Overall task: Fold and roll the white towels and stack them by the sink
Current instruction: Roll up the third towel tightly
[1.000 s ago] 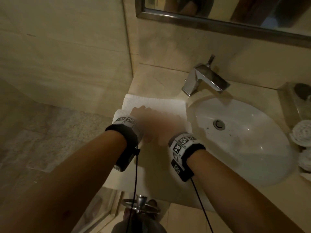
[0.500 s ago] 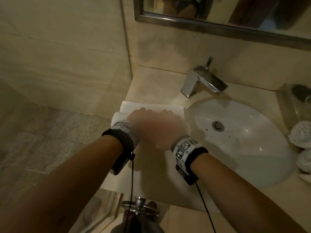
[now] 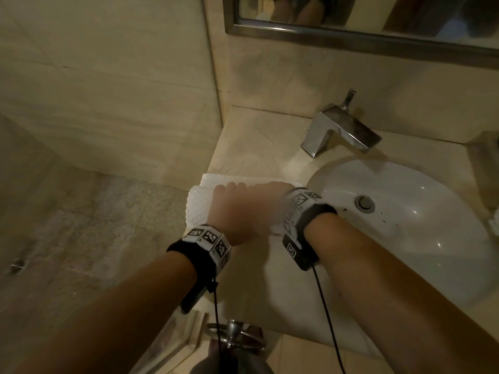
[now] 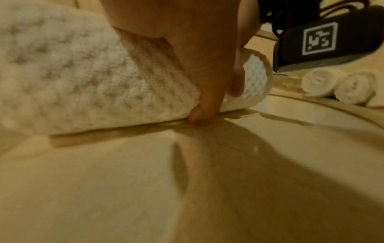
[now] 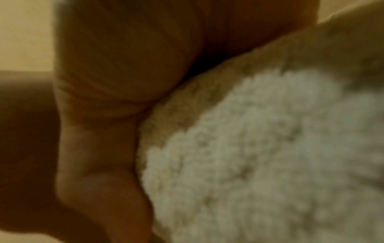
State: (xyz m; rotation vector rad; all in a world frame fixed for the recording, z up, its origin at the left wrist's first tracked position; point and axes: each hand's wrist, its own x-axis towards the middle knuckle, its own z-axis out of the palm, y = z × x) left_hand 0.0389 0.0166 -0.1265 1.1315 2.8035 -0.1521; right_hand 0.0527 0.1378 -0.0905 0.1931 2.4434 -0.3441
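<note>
A white textured towel (image 3: 198, 209) lies on the beige counter (image 3: 256, 136) left of the sink, most of it wound into a thick roll. Only a narrow flat strip (image 3: 243, 180) shows beyond the roll. My left hand (image 3: 232, 209) and right hand (image 3: 270, 195) sit side by side on top of the roll, fingers curled over it. In the left wrist view the thumb (image 4: 207, 85) hooks the near side of the roll (image 4: 72, 78) down at the counter. In the right wrist view the palm (image 5: 124, 82) wraps the towel (image 5: 259, 156). Two finished rolled towels (image 4: 320, 83) lie past the basin.
The white oval sink (image 3: 405, 265) is right beside the roll, with a chrome faucet (image 3: 337, 133) behind it. A tiled wall rises to the left and a mirror (image 3: 351, 22) hangs above. The counter's left edge drops to the floor.
Both hands have pushed the roll away toward the wall. The roll has grown thicker and the flat strip of towel beyond it has shrunk.
</note>
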